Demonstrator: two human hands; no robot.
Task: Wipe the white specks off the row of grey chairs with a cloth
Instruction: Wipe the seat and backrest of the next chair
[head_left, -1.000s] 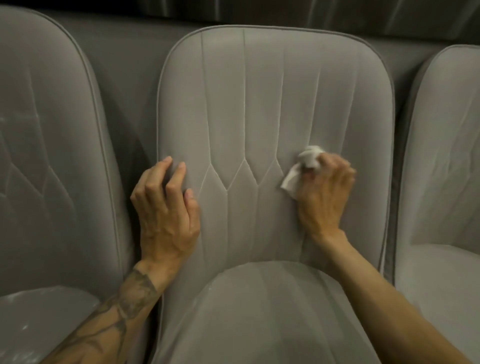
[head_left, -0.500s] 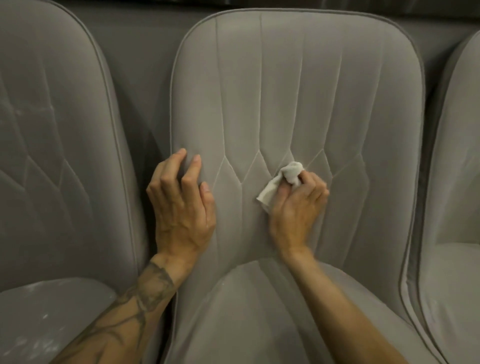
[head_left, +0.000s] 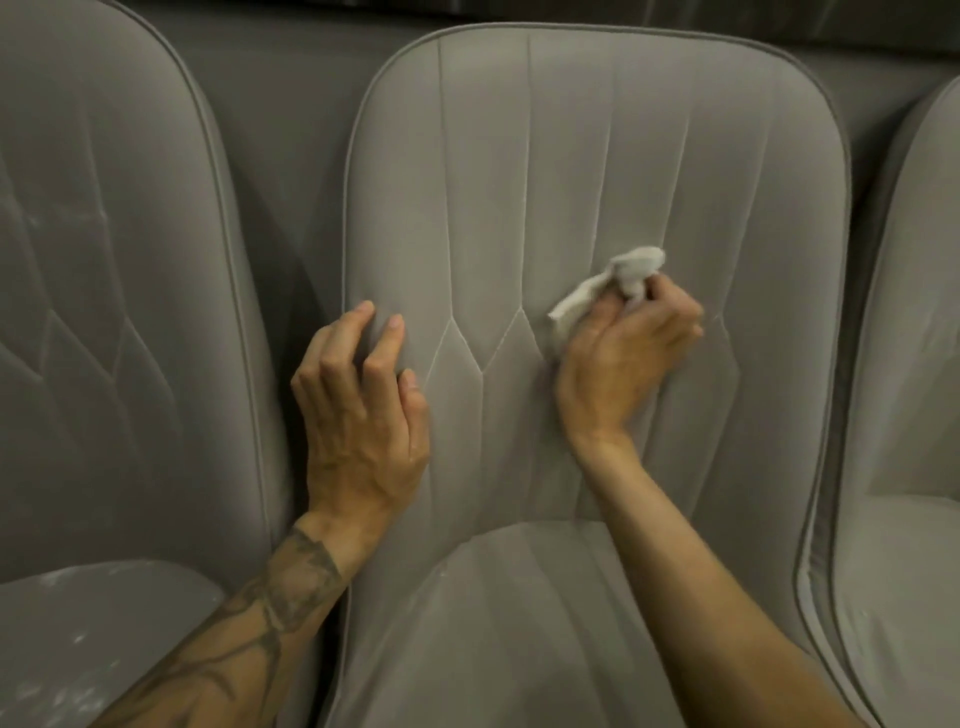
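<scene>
1. Though the frame edge cuts off the outer two, three grey chairs show side by side: the left chair (head_left: 104, 260), the middle chair (head_left: 571, 156) and the right chair (head_left: 914, 312). All are upholstered in the same soft fabric with stitched lines and piped edges.
2. Two bare hands and one cloth are in view.
3. The left chair's seat cushion carries a scatter of white specks (head_left: 67, 675) towards the lower left corner. Fainter pale marks show on its backrest.
4. The cloth (head_left: 613, 280) is small, white and crumpled into a wad, with one flatter corner trailing out to the left. It lies against the middle chair's backrest, right of centre, level with the points of the diamond quilting.
5. The right hand (head_left: 618, 364) grips the cloth, with fingers curled round the wad and the thumb pinching it, and presses it to the fabric. This hand is slightly blurred.
6. The left hand (head_left: 358, 410) holds nothing. Its fingers are arched, with the fingertips resting on the same backrest just inside the left piped edge. Its tattooed forearm (head_left: 260, 623) crosses the gap between the left and middle chairs.
7. The two hands are apart, with the central quilted panels between them.
</scene>
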